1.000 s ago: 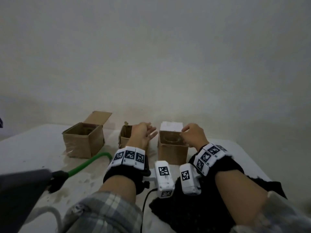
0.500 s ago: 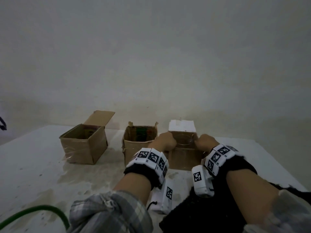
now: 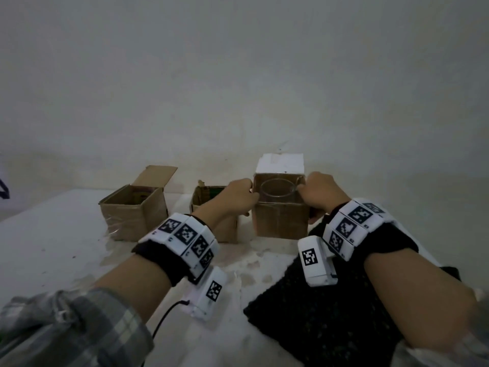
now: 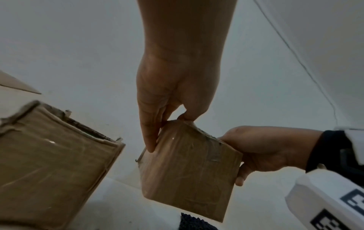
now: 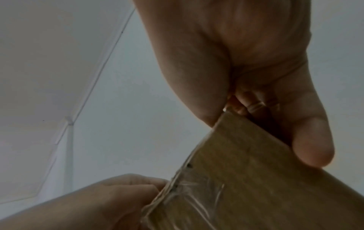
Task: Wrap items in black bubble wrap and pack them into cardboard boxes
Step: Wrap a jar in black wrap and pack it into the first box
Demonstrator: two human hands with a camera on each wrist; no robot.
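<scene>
Head view: the left hand (image 3: 238,197) covers part of the middle cardboard box (image 3: 203,197); its contents show only as a dim green patch, not identifiable. The fingers of both hands are hidden behind the walls of the right cardboard box (image 3: 280,218). The right hand (image 3: 317,194) and forearm cover much of the black bubble wrap (image 3: 317,321), which the lower edge cuts off. A clear ring-shaped rim (image 3: 276,190) inside the right box is too faint to identify. Contents of the left cardboard box (image 3: 132,215) are too dark to tell.
</scene>
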